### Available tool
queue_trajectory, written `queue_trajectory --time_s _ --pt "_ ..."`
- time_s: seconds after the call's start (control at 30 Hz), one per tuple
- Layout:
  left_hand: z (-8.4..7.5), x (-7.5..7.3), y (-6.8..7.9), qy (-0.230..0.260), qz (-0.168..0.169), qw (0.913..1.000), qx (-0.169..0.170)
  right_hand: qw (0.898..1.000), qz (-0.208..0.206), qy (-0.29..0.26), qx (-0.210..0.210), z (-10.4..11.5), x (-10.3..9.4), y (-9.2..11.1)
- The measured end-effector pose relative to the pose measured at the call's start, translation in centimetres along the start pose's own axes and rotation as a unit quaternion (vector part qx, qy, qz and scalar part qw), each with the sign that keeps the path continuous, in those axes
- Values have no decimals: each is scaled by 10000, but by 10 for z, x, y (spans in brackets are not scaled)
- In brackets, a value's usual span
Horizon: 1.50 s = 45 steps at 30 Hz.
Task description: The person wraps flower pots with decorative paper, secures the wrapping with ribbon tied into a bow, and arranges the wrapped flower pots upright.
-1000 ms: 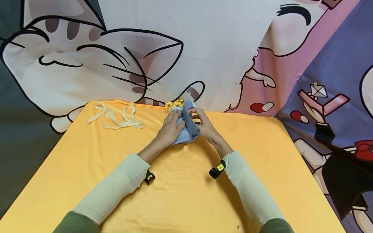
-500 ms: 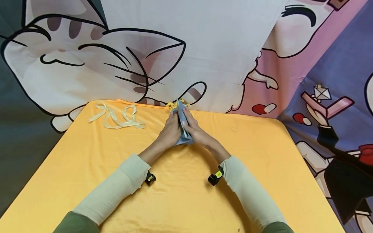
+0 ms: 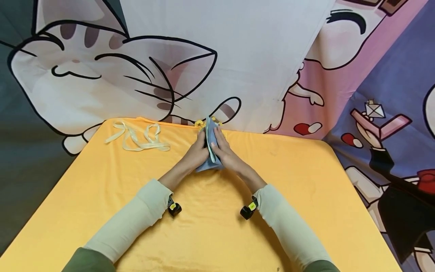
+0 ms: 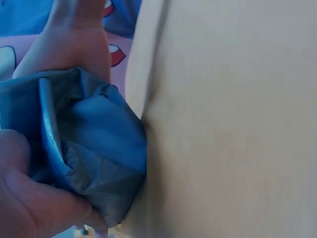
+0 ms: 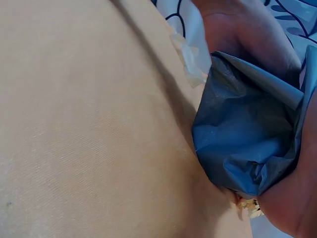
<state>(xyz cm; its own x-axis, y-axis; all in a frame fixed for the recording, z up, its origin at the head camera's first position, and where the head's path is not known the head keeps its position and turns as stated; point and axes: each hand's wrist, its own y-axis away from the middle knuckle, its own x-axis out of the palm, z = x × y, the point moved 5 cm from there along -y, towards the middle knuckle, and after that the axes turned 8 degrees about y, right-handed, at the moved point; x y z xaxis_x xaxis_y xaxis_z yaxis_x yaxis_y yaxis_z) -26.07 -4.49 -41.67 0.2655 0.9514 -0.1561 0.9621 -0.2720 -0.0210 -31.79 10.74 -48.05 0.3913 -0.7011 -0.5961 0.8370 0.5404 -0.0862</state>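
Blue wrapping paper [image 3: 209, 165] stands folded around a small bunch of yellow flowers [image 3: 199, 124] near the far edge of the table. The left hand [image 3: 196, 153] holds the paper's left side; in the left wrist view its thumb [image 4: 12, 148] lies against the upright fold. From the other side the right hand [image 3: 229, 155] grips the paper, thumb on the near face and fingers pointing away. A paler inner edge runs down the fold between the hands. Both wrist views show the crumpled, gathered paper base [image 5: 242, 129] facing the person. The flower stems are hidden inside.
A loose pale yellow ribbon [image 3: 136, 140] lies curled at the far left of the table. Yellow cloth [image 3: 204, 234] covers the tabletop, and a printed cartoon cloth [image 3: 258, 56] hangs right behind its far edge.
The right hand has gone from handling a raised flap of the paper to pressing its side flat. The paper fold now stands narrow and upright between both hands, with little movement over the last half second.
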Motion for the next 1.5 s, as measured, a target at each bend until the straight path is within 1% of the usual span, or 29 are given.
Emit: queue_trajectory --time_s 0.1,0.13,0.2,0.23,0.27,0.33,0.43,0.47,0.5,0.53,0.57,0.63,0.7,0.73,0.77,0.8,0.83,0.87,0.9,0.97,1.03,1.2,1.27,1.33,1.37,1.43,1.5 --pt "5 0 2 405 -13 9992 -44 9997 -33 226 39 33 -1 14" --pt "6 0 3 525 -26 9986 -42 9996 -46 274 99 31 0 12" --pt "8 0 3 667 -61 9977 -64 9992 -123 372 45 15 4 5" --pt "8 -1 3 718 -89 9973 -100 9991 -143 390 37 11 5 3" --pt "9 -1 3 792 -101 9966 -181 9987 -160 481 23 14 5 5" --pt "8 -2 3 1045 -95 9937 -386 9984 -213 528 -8 7 6 3" --pt "7 -2 0 1634 -3 9844 -653 9967 -218 758 171 54 1 22" --pt "6 -2 -1 1789 32 9812 -722 9958 -236 860 214 66 0 27" --pt "5 -3 -2 1945 65 9780 -754 9950 -273 919 268 65 1 25" --pt "5 -3 -3 2066 84 9750 -813 9937 -283 1036 318 71 0 27" --pt "3 -3 -5 2087 79 9743 -839 9922 -305 1145 384 74 0 28" --pt "0 -5 -6 1891 -81 9774 -941 9899 -356 1314 389 76 0 28" --pt "-6 -10 -9 1441 -328 9846 -935 9890 -394 1374 374 76 -1 28" --pt "-9 -12 -10 1091 -453 9888 -914 9891 -412 1370 348 76 -1 28" --pt "-12 -14 -12 634 -590 9926 -853 9890 -417 1372 351 76 -1 27" --pt "-15 -16 -15 211 -716 9942 -778 9893 -423 1350 347 76 0 27" --pt "-19 -18 -18 -227 -836 9938 -700 9895 -429 1328 371 75 0 27" --pt "-21 -20 -21 -638 -928 9916 -630 9899 -442 1288 399 75 0 27" --pt "-23 -21 -24 -948 -993 9888 -584 9902 -451 1255 424 75 0 27" --pt "-25 -24 -29 -1445 -1127 9816 -542 9908 -476 1187 453 75 1 28" --pt "-24 -27 -35 -1754 -1195 9758 -528 9907 -518 1181 433 76 2 27" --pt "-19 -35 -46 -2259 -1219 9658 -366 9894 -486 1278 485 75 5 27" --pt "-16 -36 -49 -2330 -1200 9646 -282 9887 -446 1326 534 74 5 27" --pt "-12 -36 -50 -2346 -1196 9643 -270 9879 -453 1371 562 75 5 28" --pt "-10 -36 -50 -2322 -1222 9644 -316 9875 -463 1392 579 75 4 28" --pt "-7 -37 -49 -2212 -1316 9649 -524 9870 -484 1414 594 75 4 28" --pt "-3 -39 -45 -2009 -1333 9661 -918 9870 -474 1412 603 76 3 28"
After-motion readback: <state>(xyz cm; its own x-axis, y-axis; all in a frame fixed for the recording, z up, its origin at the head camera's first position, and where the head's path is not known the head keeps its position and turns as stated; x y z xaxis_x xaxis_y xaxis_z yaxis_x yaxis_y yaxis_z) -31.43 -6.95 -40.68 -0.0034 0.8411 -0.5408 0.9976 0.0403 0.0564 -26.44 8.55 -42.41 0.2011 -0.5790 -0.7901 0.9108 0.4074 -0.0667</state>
